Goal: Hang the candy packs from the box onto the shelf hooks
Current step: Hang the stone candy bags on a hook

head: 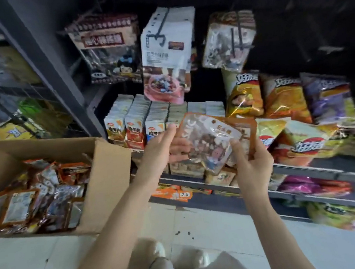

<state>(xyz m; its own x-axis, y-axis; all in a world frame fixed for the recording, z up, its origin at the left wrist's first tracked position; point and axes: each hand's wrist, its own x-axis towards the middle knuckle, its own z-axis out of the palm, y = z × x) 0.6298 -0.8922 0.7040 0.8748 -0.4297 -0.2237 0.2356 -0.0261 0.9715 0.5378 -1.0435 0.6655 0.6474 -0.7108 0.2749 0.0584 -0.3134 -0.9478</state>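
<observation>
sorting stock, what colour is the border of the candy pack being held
Orange-brown border on the clear-windowed candy pack, seen in the head view.

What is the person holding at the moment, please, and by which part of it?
One candy pack, in both hands: the right hand grips its lower right edge, and the left hand holds its left edge, fingers behind it.
</observation>
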